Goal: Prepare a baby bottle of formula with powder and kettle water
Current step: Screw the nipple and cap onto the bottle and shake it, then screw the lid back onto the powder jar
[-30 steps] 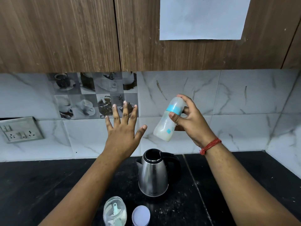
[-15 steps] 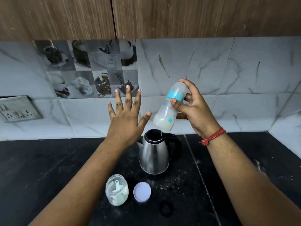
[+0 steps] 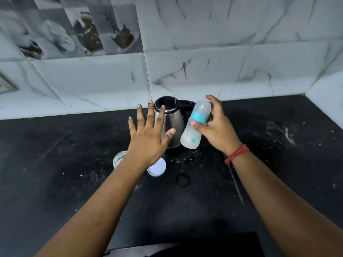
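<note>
Right hand (image 3: 217,130) wrapped around baby bottle (image 3: 195,125), thumb across the front just under the blue collar (image 3: 199,116), fingers curled behind; firm pinch around the upper body, bottle clear of the counter. Capped end up toward 1 o'clock, base down toward 7 o'clock, so long axis tilted, not upright. Milky liquid low in the base (looks mixed already, though hard to tell how well). Left hand (image 3: 148,140) flat, fingers spread wide, holding nothing, hovering at about 9 o'clock from the bottle, just beside it, not touching. Kettle (image 3: 169,123) standing on the black counter (image 3: 55,164), lid open, directly behind the gap between the two hands; left fingertips overlapping it in view, contact not clear. Bottle base right next to the kettle's right flank in view, probably in front of it rather than against it. Powder jar (image 3: 118,159) mostly hidden under the left wrist, its loose white lid (image 3: 157,168) at 5 o'clock from that hand, on the counter. Scattered powder specks on the counter around the kettle. Key relation for the coming move: bottle already in the right grip, free counter lying at 6 o'clock below the base, left hand nearer the jar and lid than the right. Likely call: either more shaking or setting down; for a set-down, need to rotate the axis back to vertical first, base leading, and stay off the kettle wall (possibly hot). Task looks near the end.
</note>
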`<state>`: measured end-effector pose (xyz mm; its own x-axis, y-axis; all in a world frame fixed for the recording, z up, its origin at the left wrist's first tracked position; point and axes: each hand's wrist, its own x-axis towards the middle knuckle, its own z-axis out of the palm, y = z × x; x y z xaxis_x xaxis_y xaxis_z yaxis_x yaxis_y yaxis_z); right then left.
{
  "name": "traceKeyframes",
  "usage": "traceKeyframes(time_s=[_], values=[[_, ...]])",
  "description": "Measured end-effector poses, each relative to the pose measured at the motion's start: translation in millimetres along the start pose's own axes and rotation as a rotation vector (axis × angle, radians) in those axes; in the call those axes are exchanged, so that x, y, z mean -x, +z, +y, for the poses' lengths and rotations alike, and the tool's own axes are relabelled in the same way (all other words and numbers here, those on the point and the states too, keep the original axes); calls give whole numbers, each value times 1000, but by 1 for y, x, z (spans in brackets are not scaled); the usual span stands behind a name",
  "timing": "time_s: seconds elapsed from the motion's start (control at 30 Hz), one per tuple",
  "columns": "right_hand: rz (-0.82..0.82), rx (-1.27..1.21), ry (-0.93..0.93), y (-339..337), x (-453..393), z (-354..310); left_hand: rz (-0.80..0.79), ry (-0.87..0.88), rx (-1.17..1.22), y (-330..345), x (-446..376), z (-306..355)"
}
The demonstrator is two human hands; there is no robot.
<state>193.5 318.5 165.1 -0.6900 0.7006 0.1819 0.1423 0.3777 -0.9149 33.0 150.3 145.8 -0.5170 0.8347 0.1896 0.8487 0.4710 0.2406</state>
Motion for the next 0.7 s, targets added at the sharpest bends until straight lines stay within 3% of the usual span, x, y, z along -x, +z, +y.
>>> traceKeyframes(time_s=[0.23, 0.7], values=[[-46, 327, 76, 33, 38, 76, -158, 2, -30, 59, 30, 1], [-131, 327, 124, 42, 63, 108, -215, -23, -34, 82, 40, 0]])
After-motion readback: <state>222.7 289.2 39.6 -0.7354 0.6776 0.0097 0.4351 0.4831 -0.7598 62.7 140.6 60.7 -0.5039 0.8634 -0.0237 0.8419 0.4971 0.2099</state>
